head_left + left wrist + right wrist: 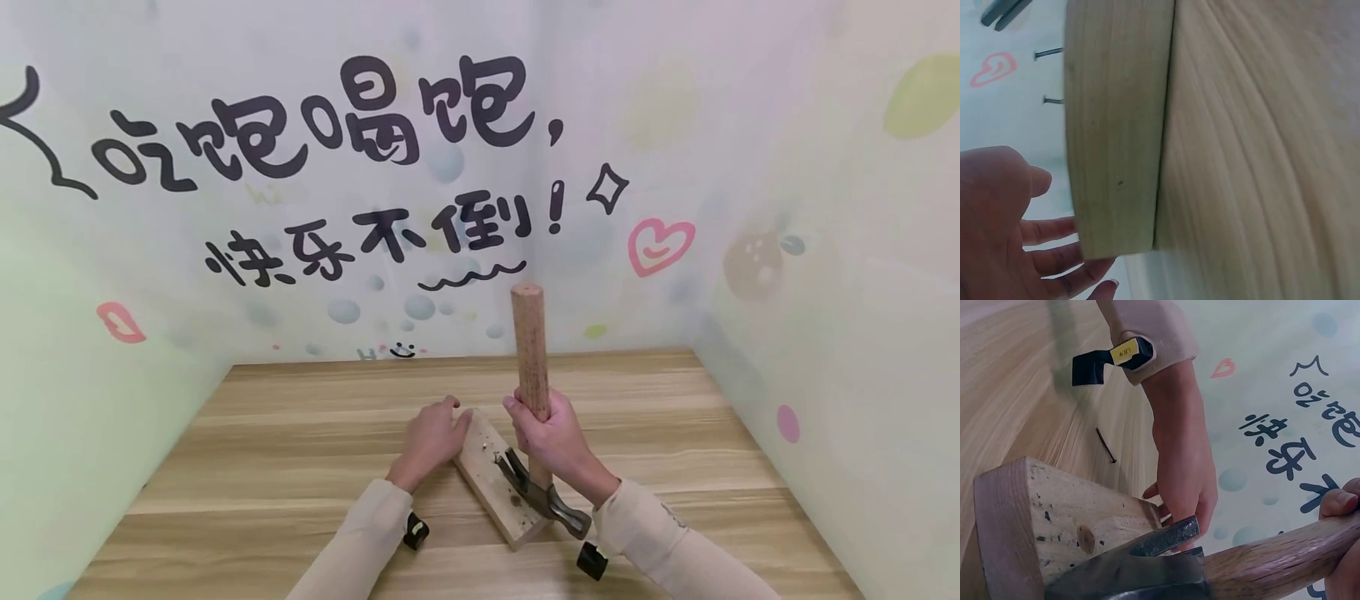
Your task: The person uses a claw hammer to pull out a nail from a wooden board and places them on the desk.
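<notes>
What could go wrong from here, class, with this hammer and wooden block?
The claw of the hammer points toward the left grip at the far end of the wooden block; a slip could strike it. Nails sticking out of the block could scratch it.

Claw hammer [532, 358] upended above a pale board [483, 473]

We see the hammer's thick wooden handle pointing up, its dark metal head low over the board, claw end to the left and striking face out past the edge. We cannot tell whether metal and wood touch. The board lies flat on the table [300, 467], slanting, with a knot and dark marks on its upper face. From that face we see two nails [1049, 54] sticking out, heads clear of the wood.
</notes>
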Available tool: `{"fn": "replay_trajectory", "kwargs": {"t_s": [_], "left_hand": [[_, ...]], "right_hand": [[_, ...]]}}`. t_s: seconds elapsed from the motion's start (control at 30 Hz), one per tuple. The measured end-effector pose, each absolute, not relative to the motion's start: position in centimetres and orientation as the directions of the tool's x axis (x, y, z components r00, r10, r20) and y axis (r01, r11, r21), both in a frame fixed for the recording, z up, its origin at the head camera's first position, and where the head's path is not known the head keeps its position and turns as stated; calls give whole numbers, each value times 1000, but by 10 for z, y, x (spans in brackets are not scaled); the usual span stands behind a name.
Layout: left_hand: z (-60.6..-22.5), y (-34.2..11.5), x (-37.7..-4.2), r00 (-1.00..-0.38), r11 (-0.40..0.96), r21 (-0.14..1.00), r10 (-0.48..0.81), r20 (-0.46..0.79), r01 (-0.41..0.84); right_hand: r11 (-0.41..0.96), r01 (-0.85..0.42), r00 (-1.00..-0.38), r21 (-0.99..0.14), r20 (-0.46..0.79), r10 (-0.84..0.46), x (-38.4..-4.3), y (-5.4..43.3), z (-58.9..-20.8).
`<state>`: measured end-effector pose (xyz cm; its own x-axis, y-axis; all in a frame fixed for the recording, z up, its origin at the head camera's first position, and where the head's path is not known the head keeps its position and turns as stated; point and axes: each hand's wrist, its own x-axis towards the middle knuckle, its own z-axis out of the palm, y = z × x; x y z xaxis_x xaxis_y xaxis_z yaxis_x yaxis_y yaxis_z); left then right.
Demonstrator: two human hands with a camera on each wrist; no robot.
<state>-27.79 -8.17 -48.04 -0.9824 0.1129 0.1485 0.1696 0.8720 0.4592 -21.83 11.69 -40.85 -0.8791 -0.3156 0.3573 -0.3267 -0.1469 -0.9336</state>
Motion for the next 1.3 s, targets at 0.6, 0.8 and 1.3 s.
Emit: {"fn": "replay_trajectory", "kwargs": {"t_s": [0.6,0.8,1.3], "left_hand": [[-498,-68,-296,-972,883,407,227,63,232],[-499,-68,-297,-975,892,398,223,23,214],[-501,-67,-298,-976,939,270,216,24,215]], "right_hand": [[175,-230,-941,-957,173,-290,-240,86,-401],[235,-207,-943,-950,130,-305,-249,79,-401],[318,-132,-950,-939,29,-310,-268,58,-401]]}}
